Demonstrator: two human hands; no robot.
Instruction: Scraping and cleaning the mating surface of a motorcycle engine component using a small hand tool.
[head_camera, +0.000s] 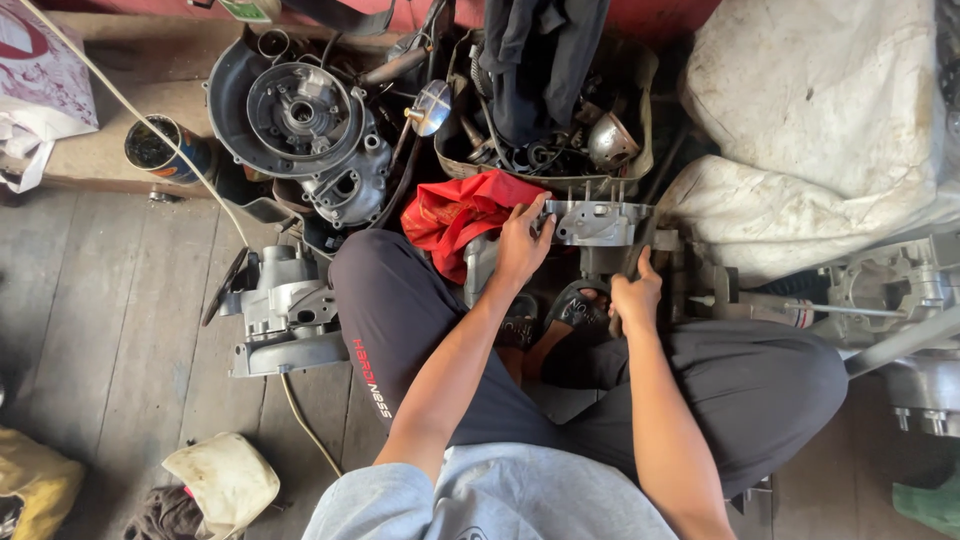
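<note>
Head view. Item: grey cast-metal engine casing with upright studs (597, 222), long axis lying crosswise, just ahead of both hands. Left hand (524, 243) is spread upon its near-left edge, beside a crumpled red cloth (457, 214). Right hand (636, 294) is clenched around a dark tool handle (632, 262) below the casing.

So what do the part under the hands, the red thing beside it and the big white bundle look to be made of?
The engine casing under the left hand looks like cast metal, probably aluminium: dull grey, matte, with studs sticking up. The red rag is crumpled woven cloth. The white bundle looks like coarse sacking or canvas, stained and creased. The right hand grips a dark tool, its material unclear.
</note>
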